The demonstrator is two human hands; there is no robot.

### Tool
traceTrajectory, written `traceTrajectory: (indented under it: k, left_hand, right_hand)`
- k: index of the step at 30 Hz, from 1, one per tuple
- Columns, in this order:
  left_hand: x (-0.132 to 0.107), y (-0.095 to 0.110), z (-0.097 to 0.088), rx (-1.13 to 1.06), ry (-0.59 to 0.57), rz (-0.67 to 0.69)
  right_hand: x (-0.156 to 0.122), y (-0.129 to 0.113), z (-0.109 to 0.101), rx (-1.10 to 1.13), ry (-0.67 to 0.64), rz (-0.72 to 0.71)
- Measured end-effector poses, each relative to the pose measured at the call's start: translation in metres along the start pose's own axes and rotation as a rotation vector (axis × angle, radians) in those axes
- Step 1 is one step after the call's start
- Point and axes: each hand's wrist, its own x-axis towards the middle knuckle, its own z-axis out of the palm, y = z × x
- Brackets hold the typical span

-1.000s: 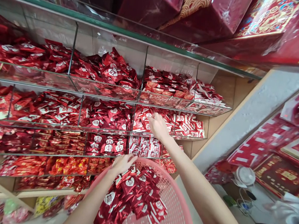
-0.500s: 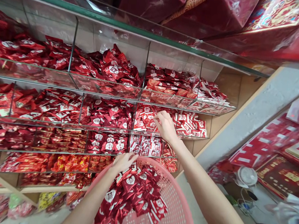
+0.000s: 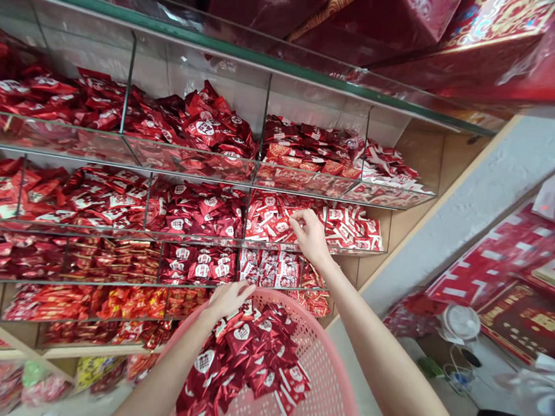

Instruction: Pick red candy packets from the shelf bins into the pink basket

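Note:
My left hand [image 3: 229, 300] is closed on the far rim of a pink plastic basket [image 3: 337, 370]. Dark red wrapped packets [image 3: 249, 342] with white labels lie heaped inside it, plus a few red-and-white ones [image 3: 293, 386] near the basket's middle. Over a shelf compartment of small red-and-white packets [image 3: 269, 223], my right hand [image 3: 310, 235] has its thumb and fingers pinched together. A small red packet [image 3: 297, 211] shows at those fingertips, partly covered by them.
Stepped shelves with glass fronts [image 3: 199, 237] and dividers [image 3: 128, 83] hold many red packets. A thick glass shelf edge [image 3: 250, 57] crosses above, under large red boxes [image 3: 379, 44]. At right are a wooden side panel [image 3: 444, 175], a grey wall [image 3: 502, 179] and more red goods [image 3: 536, 321].
My right hand has shifted slightly right and down, and a red packet now shows at its fingertips. My left hand stays on the basket rim. The view has shifted slightly.

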Motion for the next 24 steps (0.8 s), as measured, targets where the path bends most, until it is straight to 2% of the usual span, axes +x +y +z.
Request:
traceTrajectory:
  k: [4, 8, 10, 12, 15, 18, 21, 24]
  left_hand:
    - [0.002, -0.001, 0.001, 0.008, 0.003, 0.003]
    - [0.004, 0.0, 0.002, 0.022, -0.004, -0.008]
    - [0.004, 0.001, 0.002, 0.035, -0.013, -0.022]
    - [0.004, 0.001, 0.002, 0.045, -0.017, -0.031]
    - [0.004, 0.001, 0.002, 0.037, -0.025, -0.018]
    - [0.005, 0.0, 0.004, 0.033, -0.023, -0.006]
    - [0.005, -0.001, 0.004, 0.034, -0.026, -0.003]
    - [0.005, -0.001, 0.004, 0.027, -0.023, 0.003]
  right_hand:
    - [-0.005, -0.004, -0.003, 0.135, 0.079, 0.087]
    - [-0.04, -0.023, -0.008, 0.215, 0.039, 0.19]
    - [-0.068, -0.031, -0.009, 0.249, -0.041, 0.234]
    - [-0.101, -0.034, -0.009, 0.293, -0.18, 0.287]
    - [-0.152, -0.026, -0.007, 0.354, -0.399, 0.419]
    - [-0.198, -0.013, -0.005, 0.394, -0.538, 0.594]
    - [-0.234, -0.005, -0.002, 0.403, -0.672, 0.734]
    - [-0.257, -0.004, 0.002, 0.394, -0.778, 0.82]
